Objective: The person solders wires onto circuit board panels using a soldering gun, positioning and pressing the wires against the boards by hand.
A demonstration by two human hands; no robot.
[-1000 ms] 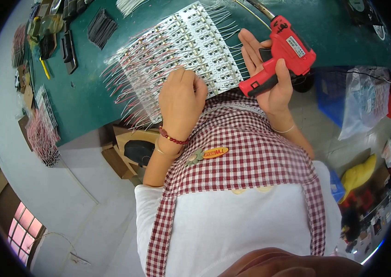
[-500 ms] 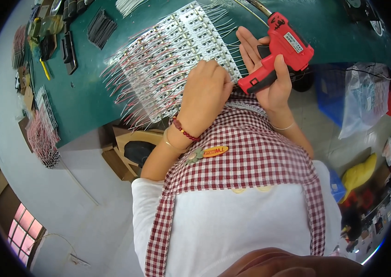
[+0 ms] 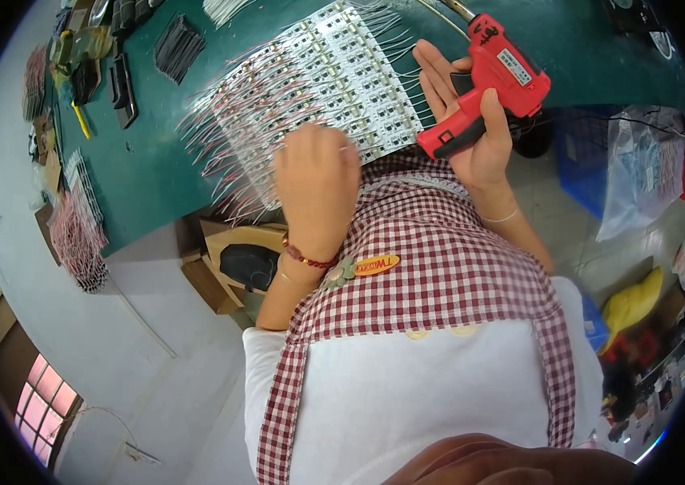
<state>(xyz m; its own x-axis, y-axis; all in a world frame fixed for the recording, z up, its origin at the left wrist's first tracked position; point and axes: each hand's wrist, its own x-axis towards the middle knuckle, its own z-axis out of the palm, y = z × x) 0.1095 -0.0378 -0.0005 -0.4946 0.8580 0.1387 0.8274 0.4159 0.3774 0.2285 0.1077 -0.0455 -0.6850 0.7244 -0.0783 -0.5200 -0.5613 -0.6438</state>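
A red soldering gun (image 3: 494, 81) with a black trigger and grip lies across the palm of my right hand (image 3: 480, 149). My thumb crosses its handle, and the fingers stretch out behind it. The metal tip points away, past the upper edge. My left hand (image 3: 316, 182) is over the near edge of a panel of small white circuit boards (image 3: 359, 77), its fingers curled and slightly blurred; whatever they pinch is hidden. Many thin red and white wires (image 3: 249, 105) fan out from the panel's left part, while pale wires stick out along its right edge.
The panel lies on a green worktable (image 3: 152, 162). Black wire pieces (image 3: 178, 48), a black-handled cutter (image 3: 122, 93) and a bundle of red-white wires (image 3: 76, 234) sit to the left. Below the table are a cardboard box (image 3: 217, 283) and, at right, a blue crate (image 3: 577, 174) with a plastic bag (image 3: 638, 174).
My left hand has moved left and toward me along the panel, uncovering more boards at its near right corner. My right hand and the soldering gun have barely moved.
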